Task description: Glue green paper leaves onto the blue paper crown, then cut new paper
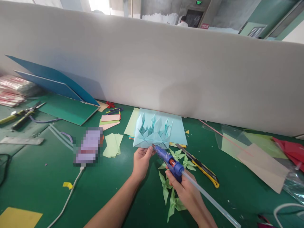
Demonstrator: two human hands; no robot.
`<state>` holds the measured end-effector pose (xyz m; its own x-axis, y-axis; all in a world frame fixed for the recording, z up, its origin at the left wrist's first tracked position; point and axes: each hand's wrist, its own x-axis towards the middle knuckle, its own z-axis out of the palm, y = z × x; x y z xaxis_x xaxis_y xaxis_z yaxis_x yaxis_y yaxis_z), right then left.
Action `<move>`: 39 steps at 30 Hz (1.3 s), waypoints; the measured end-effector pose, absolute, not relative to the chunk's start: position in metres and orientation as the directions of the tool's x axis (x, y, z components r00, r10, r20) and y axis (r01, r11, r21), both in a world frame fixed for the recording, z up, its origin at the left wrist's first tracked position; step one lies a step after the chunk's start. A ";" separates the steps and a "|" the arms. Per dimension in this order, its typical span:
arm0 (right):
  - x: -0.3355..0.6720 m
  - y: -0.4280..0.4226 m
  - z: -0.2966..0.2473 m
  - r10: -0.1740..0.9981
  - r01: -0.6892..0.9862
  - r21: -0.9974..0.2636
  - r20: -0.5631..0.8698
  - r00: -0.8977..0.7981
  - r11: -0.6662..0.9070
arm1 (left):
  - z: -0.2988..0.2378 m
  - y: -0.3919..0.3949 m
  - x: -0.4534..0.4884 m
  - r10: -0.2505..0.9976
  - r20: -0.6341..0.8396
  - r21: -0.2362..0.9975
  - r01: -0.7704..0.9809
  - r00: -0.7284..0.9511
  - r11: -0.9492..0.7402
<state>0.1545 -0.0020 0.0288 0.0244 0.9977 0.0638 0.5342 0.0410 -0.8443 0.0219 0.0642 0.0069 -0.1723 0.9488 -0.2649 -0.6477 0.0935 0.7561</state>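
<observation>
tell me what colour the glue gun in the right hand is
Blue, with an orange trigger; the glue gun shows best in the head view, held by the right hand.

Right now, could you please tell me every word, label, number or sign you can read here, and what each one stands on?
Nothing here can be read.
Green sign above the far doorway: too blurred to read.
Red plate beside that doorway: white characters, too small.
Ruler on the green table: markings too small.
Pixelated block: unreadable.
Glue gun in the right hand, folded blue paper in the left hand: no lettering shows.
</observation>
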 end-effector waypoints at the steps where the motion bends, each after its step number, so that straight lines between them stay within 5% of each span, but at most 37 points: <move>1: 0.154 -0.001 0.029 0.997 0.549 -0.834 0.080 0.007 0.063 | 0.007 0.064 0.022 0.947 -0.267 0.757 -0.647 -0.177 0.092; 10: 0.156 0.003 0.022 0.992 0.625 -0.771 0.120 -0.045 0.121 | 0.008 0.064 0.022 0.948 -0.262 0.751 -0.655 -0.180 0.083; 21: 0.151 -0.002 0.034 0.985 0.629 -0.776 0.139 0.104 0.044 | 0.011 0.064 0.022 0.958 -0.237 0.749 -0.658 -0.160 0.075; 39: 0.157 -0.004 0.025 0.992 0.662 -0.742 0.124 -0.014 0.102 | 0.005 0.064 0.023 0.954 -0.239 0.751 -0.657 -0.178 0.066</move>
